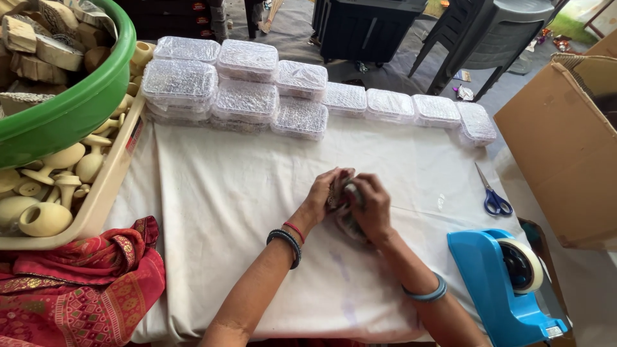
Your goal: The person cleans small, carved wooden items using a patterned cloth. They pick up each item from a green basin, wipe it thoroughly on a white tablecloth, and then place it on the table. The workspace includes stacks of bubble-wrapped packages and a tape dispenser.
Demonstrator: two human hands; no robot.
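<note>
Blue tape dispenser (508, 283) sat close; my left hand (321, 193) and right hand (371, 204) both gripped a small patterned bundle (344, 204), which might slip off the bench (225, 193).

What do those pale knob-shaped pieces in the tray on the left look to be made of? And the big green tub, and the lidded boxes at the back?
The knob-shaped pieces look like bare, unpainted wood: matt cream, with turned shapes. The green tub seems to be smooth moulded plastic with a slight sheen. The lidded boxes appear to be thin clear plastic, glinting, with the contents faintly visible.
</note>
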